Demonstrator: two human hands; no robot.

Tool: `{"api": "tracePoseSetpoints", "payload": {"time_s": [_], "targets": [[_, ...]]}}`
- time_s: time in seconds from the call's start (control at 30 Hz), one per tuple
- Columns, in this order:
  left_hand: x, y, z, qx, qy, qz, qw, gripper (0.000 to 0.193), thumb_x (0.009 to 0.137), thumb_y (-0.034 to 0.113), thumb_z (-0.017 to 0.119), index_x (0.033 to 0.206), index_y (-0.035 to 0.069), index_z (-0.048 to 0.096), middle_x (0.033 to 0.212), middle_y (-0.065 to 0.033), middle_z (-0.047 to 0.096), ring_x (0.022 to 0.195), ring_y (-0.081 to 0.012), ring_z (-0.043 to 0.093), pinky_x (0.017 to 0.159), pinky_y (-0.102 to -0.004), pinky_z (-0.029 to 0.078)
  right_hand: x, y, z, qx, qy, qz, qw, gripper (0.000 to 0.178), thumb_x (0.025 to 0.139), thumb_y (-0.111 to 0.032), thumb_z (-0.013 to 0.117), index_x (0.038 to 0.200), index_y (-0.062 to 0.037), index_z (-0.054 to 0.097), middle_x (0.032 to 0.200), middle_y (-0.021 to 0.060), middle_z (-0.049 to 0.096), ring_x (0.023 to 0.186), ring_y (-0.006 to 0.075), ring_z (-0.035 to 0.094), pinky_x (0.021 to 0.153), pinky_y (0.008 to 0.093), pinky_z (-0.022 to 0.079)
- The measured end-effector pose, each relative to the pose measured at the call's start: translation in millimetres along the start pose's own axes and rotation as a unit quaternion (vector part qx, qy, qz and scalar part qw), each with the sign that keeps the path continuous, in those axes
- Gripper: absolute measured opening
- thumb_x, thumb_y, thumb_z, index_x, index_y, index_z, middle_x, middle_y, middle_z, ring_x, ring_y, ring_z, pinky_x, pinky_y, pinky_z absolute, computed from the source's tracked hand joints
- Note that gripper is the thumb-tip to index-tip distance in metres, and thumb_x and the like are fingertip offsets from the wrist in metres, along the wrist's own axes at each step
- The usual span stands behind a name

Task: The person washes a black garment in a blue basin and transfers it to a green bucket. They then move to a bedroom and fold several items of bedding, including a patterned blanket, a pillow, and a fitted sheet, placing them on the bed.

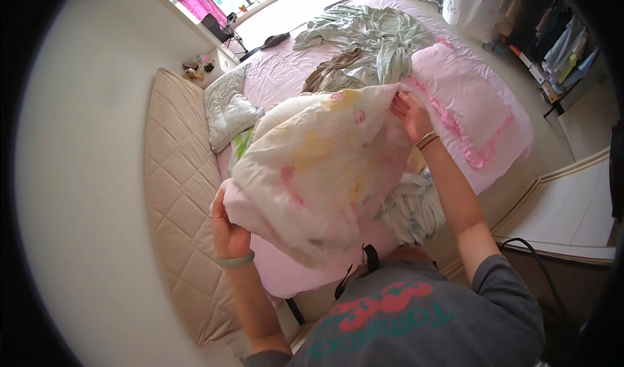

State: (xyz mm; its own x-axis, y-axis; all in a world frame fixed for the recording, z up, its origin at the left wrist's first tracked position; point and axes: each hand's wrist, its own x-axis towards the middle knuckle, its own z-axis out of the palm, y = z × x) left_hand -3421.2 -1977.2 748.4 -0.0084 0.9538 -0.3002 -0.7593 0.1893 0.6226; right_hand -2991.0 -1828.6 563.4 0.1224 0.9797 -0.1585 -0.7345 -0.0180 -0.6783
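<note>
Between my hands hangs a thin cream blanket [312,152] with faded pink and yellow prints, held up over the near part of the bed. My left hand [231,234] is closed on its lower left corner, the fingers partly hidden behind the fabric. At the far right corner my right hand [411,117] grips the edge between thumb and fingers. The blanket sags in loose folds and covers much of the bed behind it. Just below my right hand, a crumpled pale patterned cloth [413,208] lies on the bed's near side.
A beige quilted headboard [179,198] runs along the left wall. On the pink bed sheet [276,71] lie a pale pillow [231,110], a rumpled grey-green quilt [370,32] and a pink ruffled pillow [461,94]. Clothes hang on a rack [565,49] at the right.
</note>
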Motion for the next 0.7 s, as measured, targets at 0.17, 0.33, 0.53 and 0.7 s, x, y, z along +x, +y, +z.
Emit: {"api": "tracePoseSetpoints", "payload": {"time_s": [0.17, 0.33, 0.53, 0.7], "targets": [[-25.7, 7.6, 28.4, 0.033, 0.026, 0.034, 0.999, 0.032, 0.094, 0.019, 0.053, 0.117, -0.002, 0.056, 0.116, -0.0137, 0.062, 0.107, -0.0254, 0.058, 0.097, -0.0405, 0.046, -56.2, 153.5, -123.5, -0.437, 0.224, -0.006, 0.871, 0.065, 0.078, -0.036, 0.069, 0.124, 0.0058, 0.051, 0.120, 0.0221, 0.059, 0.114, 0.0310, 0.056, 0.095, 0.0377, 0.043], [-77.7, 67.4, 17.7, -0.073, -0.096, 0.104, 0.987, 0.032, 0.098, 0.015, 0.046, 0.121, -0.007, 0.049, 0.125, -0.0206, 0.053, 0.118, -0.0265, 0.050, 0.104, -0.0402, 0.041, -184.2, 228.6, -145.0, -0.345, 0.232, 0.410, 0.812, 0.098, 0.069, -0.066, 0.065, 0.134, 0.0032, 0.039, 0.133, 0.0224, 0.044, 0.123, 0.0347, 0.045, 0.097, 0.0461, 0.038], [-125.7, 106.9, 63.8, -0.135, -0.163, 0.105, 0.972, 0.039, 0.098, 0.014, 0.047, 0.127, -0.011, 0.040, 0.131, -0.0234, 0.046, 0.121, -0.0277, 0.047, 0.106, -0.0398, 0.040, -159.9, 215.7, -122.9, 0.022, 0.285, 0.438, 0.852, 0.121, 0.064, -0.084, 0.054, 0.151, -0.0170, 0.005, 0.156, 0.0124, 0.008, 0.138, 0.0371, 0.022, 0.101, 0.0637, 0.027], [-159.7, 136.2, 58.0, -0.123, -0.161, 0.170, 0.964, 0.042, 0.098, 0.014, 0.046, 0.129, -0.012, 0.034, 0.133, -0.0228, 0.043, 0.122, -0.0290, 0.045, 0.108, -0.0413, 0.037, -151.0, 233.9, -143.9, -0.072, 0.316, 0.363, 0.873, 0.104, 0.073, -0.079, 0.052, 0.149, -0.0178, 0.016, 0.154, 0.0116, 0.015, 0.132, 0.0398, 0.029, 0.100, 0.0587, 0.032]]}}
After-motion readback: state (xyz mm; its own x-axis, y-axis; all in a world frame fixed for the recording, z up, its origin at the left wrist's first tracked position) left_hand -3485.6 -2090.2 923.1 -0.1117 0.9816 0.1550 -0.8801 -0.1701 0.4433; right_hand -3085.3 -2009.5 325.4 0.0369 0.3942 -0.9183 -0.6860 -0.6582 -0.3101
